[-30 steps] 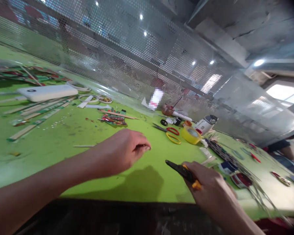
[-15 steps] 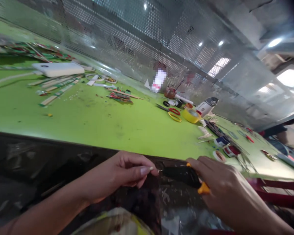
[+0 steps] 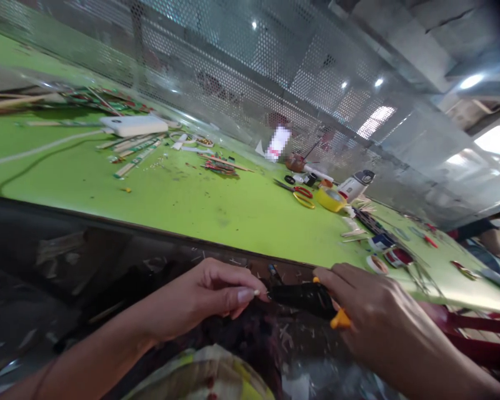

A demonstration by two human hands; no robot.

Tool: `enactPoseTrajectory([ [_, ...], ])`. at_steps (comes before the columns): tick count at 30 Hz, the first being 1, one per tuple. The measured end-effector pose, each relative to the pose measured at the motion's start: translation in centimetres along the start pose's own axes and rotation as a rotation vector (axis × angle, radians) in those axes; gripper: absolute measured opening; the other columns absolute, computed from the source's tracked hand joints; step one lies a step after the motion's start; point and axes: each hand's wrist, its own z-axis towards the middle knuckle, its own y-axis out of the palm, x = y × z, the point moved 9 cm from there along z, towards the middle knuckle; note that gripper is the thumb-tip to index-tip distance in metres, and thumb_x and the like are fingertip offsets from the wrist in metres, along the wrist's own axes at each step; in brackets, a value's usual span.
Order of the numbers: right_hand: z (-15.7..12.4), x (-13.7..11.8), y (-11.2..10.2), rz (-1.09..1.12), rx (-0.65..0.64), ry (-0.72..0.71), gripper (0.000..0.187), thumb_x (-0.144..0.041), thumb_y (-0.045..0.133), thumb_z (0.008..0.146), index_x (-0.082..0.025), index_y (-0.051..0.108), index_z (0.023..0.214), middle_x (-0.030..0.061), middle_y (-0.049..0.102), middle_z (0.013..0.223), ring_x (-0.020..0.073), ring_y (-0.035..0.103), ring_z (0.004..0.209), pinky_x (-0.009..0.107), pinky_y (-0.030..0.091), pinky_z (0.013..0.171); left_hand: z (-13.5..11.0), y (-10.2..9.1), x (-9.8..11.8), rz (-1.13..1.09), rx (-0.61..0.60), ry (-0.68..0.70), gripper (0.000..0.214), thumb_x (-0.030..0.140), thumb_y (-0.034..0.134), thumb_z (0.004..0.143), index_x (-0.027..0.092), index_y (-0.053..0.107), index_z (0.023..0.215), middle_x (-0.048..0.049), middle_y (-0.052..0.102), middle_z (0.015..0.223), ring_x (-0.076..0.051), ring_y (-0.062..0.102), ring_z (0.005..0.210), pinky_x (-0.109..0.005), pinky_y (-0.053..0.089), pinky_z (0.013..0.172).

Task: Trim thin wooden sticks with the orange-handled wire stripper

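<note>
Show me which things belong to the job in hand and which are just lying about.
In use:
tiny pale piece, in fingers of the left hand
black-and-orange tool, in the right hand

Seemingly just lying about:
scissors
yellow tape roll
wooden sticks

Bare left hand (image 3: 216, 291), bare right hand (image 3: 369, 303), pale yellow-patched garment (image 3: 204, 375)

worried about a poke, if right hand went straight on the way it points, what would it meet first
Most likely the left hand, at the fingertips pinching a small pale piece; the black tool in the right hand points there. Depth leaves unclear whether finger or piece comes first.
</note>
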Motion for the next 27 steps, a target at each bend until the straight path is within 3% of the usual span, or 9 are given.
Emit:
enactPoseTrajectory([
  [9,0.3,-0.4,0.3,0.021,-0.027,-0.012,0.044,-0.004,0.04,0.057,-0.019,0.059,0.093,0.0064,0.06,0.079,0.0195,0.055,0.069,0.031,0.04,0.061,0.4,0.0,0.6,0.06,-0.019,-0.001,0.028,0.027,0.054,0.089,0.013,0.063,0.067,0.0013,0.044,0.061,-0.01,0.037,0.062,-0.025,0.027,0.058],
  [27,0.7,-0.3,1.2,0.009,-0.06,0.017,0.044,-0.004,0.042,0.058,-0.019,0.061,0.094,0.0052,0.06,0.078,0.0191,0.056,0.07,0.03,0.04,0.062,0.2,-0.7,1.0,0.215,-0.004,0.051,0.027,0.028,0.051,0.091,0.013,0.067,0.076,0.0008,0.048,0.066,-0.01,0.042,0.064,-0.023,0.031,0.06],
])
